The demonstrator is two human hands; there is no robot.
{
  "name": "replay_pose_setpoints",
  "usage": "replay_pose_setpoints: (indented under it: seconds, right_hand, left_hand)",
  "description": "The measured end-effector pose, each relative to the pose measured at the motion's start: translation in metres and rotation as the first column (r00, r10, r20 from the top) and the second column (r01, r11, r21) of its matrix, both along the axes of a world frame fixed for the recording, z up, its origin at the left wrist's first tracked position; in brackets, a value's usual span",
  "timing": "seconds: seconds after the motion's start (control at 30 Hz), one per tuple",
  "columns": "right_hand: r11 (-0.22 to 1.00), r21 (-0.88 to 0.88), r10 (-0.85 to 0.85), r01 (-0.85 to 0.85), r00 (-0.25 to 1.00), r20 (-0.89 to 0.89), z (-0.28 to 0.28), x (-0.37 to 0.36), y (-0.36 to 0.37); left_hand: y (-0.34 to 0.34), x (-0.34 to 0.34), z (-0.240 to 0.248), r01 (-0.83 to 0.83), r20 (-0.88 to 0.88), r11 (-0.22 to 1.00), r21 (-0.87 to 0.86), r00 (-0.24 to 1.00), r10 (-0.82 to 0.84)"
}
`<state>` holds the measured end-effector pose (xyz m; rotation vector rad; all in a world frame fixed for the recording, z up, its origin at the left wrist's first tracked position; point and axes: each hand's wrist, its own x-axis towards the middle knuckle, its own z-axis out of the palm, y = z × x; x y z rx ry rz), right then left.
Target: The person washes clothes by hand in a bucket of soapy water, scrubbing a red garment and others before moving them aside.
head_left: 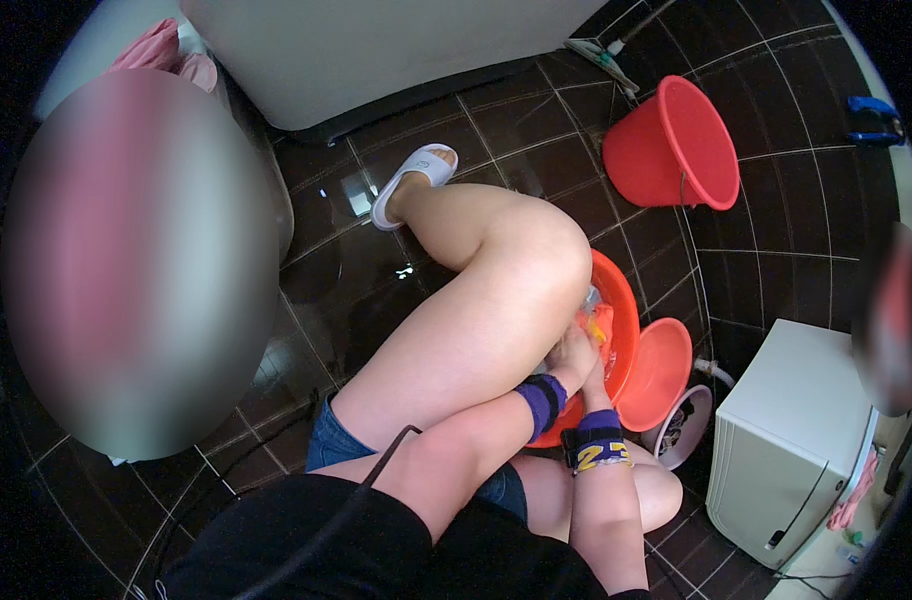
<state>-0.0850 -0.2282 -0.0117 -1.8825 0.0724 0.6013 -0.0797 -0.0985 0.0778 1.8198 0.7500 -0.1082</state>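
Note:
An orange-red basin [626, 290] stands on the floor, partly hidden behind my bent leg. Inside it lies a wet-looking orange cloth [604, 326] with a yellow patch. My left hand [574, 353] is down in the basin, its fingers closed at the cloth and partly behind my knee. Close against it, my right hand [593, 378] is also closed at the cloth, with its fingertips hidden. Dark purple bands circle both wrists.
A red bucket [631, 155] stands by the tiled wall. Beside the basin lean a smaller coral basin [661, 370] and a pale pink basin [698, 412]. A white cabinet-like box [786, 420] is at right. Wet dark tiles [326, 270] cover the floor.

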Motion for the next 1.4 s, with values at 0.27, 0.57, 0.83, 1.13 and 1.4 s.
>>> replay_pose_setpoints:
  seconds: [0.27, 0.57, 0.83, 1.13, 1.4]
  right_hand:
    - [0.781, 0.188, -0.600, 0.595, 0.799, -0.038, 0.153, 0.001, 0.094]
    - [0.875, 0.029, -0.452, 0.484, 0.792, 0.410, 0.155, -0.022, 0.115]
    - [0.860, -0.117, -0.421, 0.497, 0.820, 0.388, 0.122, 0.005, 0.091]
    - [0.899, -0.191, -0.333, 0.394, 0.899, 0.284, 0.074, 0.009, 0.050]
    - [0.893, -0.405, 0.292, -0.197, 0.937, 0.189, 0.042, 0.000, 0.050]
  left_hand:
    - [-0.010, 0.040, -0.024, -0.259, -0.125, 0.871, -0.418, 0.966, 0.227]
    - [-0.007, 0.029, -0.053, -0.151, -0.005, 0.559, -0.815, 0.967, 0.254]
    - [0.011, 0.015, -0.021, -0.146, -0.056, 0.573, -0.806, 0.984, 0.171]
    - [0.038, 0.010, -0.033, 0.005, 0.074, 0.917, -0.399, 0.997, 0.027]
    - [0.051, 0.011, -0.041, 0.135, -0.099, 0.969, -0.209, 0.982, -0.158]
